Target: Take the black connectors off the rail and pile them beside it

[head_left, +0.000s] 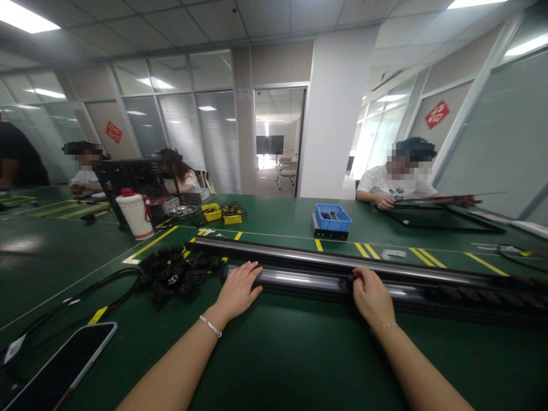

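Two long silvery metal bars with black edges lie across the green table in front of me. My left hand (240, 288) rests on the left end of the nearer bar (303, 279), fingers stretched out over it. On the same bar, further right, my right hand (372, 294) has its fingers bent and pinched around a small black part (347, 283), mostly hidden by the fingertips. Just behind runs the farther bar (282, 254). A heap of black parts (177, 277) lies left of my left hand. Over the nearer bar's right end sits a row of dark pieces (479, 299), blurred.
A phone (64, 365) and black cables (124, 294) lie at the left. Beyond the bars stand a white cup (135, 214), yellow trays (212, 214) and a blue bin (333, 218). Across the table at right, a person (398, 177) handles a black frame (449, 220). Other people sit at the left.
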The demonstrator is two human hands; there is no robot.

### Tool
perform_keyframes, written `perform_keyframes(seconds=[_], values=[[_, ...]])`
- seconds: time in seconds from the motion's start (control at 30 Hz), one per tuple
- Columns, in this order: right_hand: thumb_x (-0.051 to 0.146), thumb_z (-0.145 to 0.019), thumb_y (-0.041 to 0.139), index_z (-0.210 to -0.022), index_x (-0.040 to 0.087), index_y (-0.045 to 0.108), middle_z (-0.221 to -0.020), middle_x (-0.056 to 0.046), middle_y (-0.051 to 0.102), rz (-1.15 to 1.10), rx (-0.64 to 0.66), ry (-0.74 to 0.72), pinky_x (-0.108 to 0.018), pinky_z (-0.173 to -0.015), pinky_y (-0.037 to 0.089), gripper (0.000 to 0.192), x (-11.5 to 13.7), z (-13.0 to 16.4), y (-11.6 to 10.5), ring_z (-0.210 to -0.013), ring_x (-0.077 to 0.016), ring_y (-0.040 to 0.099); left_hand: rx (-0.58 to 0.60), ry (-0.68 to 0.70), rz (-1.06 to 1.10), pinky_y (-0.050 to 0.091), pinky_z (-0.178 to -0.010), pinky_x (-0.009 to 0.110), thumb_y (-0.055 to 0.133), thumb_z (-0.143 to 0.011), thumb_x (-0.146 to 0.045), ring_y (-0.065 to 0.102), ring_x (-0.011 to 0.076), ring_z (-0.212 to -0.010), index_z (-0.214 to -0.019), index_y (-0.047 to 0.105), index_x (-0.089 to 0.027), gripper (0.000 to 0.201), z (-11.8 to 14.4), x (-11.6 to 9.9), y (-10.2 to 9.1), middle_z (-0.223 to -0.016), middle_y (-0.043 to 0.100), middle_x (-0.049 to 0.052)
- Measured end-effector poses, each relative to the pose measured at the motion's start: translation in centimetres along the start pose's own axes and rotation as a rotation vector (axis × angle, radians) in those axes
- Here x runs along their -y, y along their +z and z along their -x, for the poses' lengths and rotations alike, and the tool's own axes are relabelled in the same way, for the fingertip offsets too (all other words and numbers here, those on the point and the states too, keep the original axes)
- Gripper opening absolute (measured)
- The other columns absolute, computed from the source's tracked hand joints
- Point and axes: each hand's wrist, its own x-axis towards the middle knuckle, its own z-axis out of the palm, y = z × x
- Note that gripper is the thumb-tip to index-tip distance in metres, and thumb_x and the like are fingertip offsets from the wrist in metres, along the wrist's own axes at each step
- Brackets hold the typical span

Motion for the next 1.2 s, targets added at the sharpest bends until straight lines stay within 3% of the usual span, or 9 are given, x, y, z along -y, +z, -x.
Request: perform_keyframes(seconds=[0.2, 0.6, 0.83, 1.03, 1.2], values=[[0.02, -0.076, 0.034, -0.092, 0.02, 0.056, -0.093, -0.005, 0.063, -0.093, 0.097, -0.052, -0.031, -0.083, 0.044, 0.027, 0.8, 0.4, 0.1, -0.089, -0.0174, 0.058, -0.007, 0.004, -0.004, 0.028, -0.104, 0.041, 0.046, -0.085, -0.039, 0.032, 0.0227, -0.129, -0.13, 0.04, -0.026, 0.047, 0.0, 0.0, 0.1, -0.139, 0.041, 0.004], [0.022, -0.074, 0.041, -0.09, 0.025, 0.063, -0.09, 0.0, 0.068, -0.045, 0.139, -0.01, -0.028, -0.067, 0.047, 0.027, 1.1, 0.3, -0.6, -0.077, -0.0169, 0.063, -0.011, 0.007, -0.003, 0.028, -0.104, 0.041, 0.045, -0.086, -0.038, 0.032, 0.0228, -0.129, -0.13, 0.041, -0.025, 0.046, 0.1, -0.1, -0.1, -0.139, 0.04, 0.004], [0.02, -0.074, 0.041, -0.097, 0.023, 0.062, -0.096, -0.001, 0.068, -0.146, 0.159, -0.105, -0.03, -0.079, 0.048, 0.031, 1.6, 0.8, 0.1, -0.088, -0.0166, 0.063, -0.009, 0.001, 0.007, 0.028, -0.104, 0.042, 0.046, -0.085, -0.038, 0.032, 0.023, -0.129, -0.13, 0.041, -0.026, 0.047, 0.0, -0.1, 0.0, -0.139, 0.04, 0.003], [0.02, -0.074, 0.04, -0.101, 0.021, 0.057, -0.097, -0.003, 0.065, -0.161, 0.164, -0.101, -0.03, -0.08, 0.048, 0.032, 1.8, 1.0, 0.3, -0.087, -0.0161, 0.062, -0.003, -0.002, 0.006, 0.028, -0.104, 0.042, 0.045, -0.085, -0.039, 0.032, 0.0231, -0.129, -0.13, 0.041, -0.026, 0.047, 0.0, -0.1, -0.1, -0.139, 0.04, 0.004], [0.021, -0.074, 0.038, -0.084, 0.02, 0.058, -0.089, -0.004, 0.062, -0.128, 0.14, -0.156, -0.03, -0.076, 0.047, 0.022, 1.7, 0.7, 0.1, -0.082, -0.0165, 0.059, 0.004, -0.003, 0.013, 0.028, -0.104, 0.042, 0.046, -0.085, -0.037, 0.032, 0.0229, -0.129, -0.13, 0.041, -0.026, 0.047, 0.0, -0.2, -0.3, -0.139, 0.041, 0.004]])
